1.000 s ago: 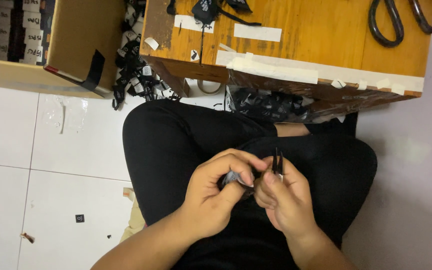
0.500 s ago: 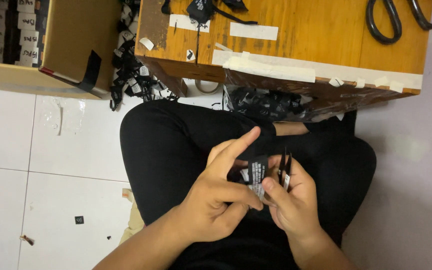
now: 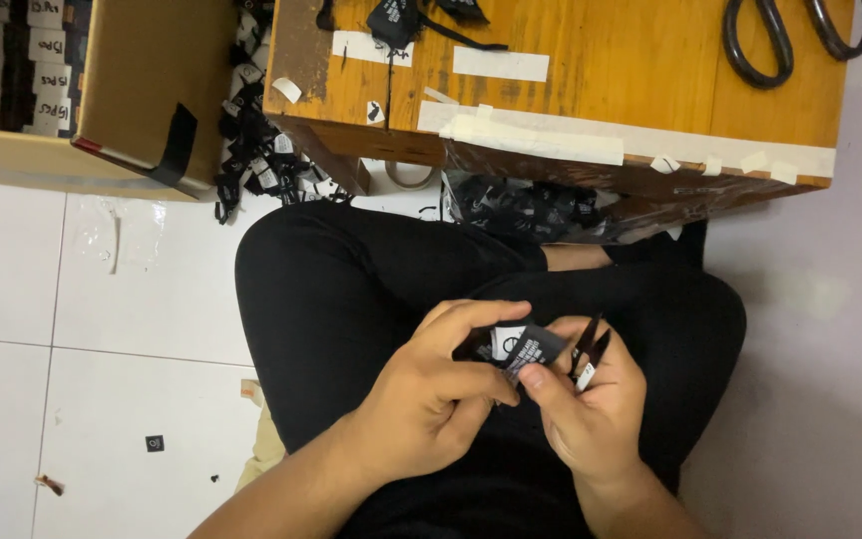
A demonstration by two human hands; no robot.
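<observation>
Head view: both hands work over the lap, left hand (image 3: 431,399) and right hand (image 3: 591,409) pinching one small black label (image 3: 531,349) between fingertips, with thin snips (image 3: 588,351) tucked in the right. Label looks light and floppy, so I'd pinch it by an edge. One pair of scissors (image 3: 800,40) lies at the bench's (image 3: 650,80) far right corner, and one box (image 3: 142,90) stands off to the left.

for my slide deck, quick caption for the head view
Seated person's left hand and right hand hold small black labels over the lap, below a wooden table.
</observation>
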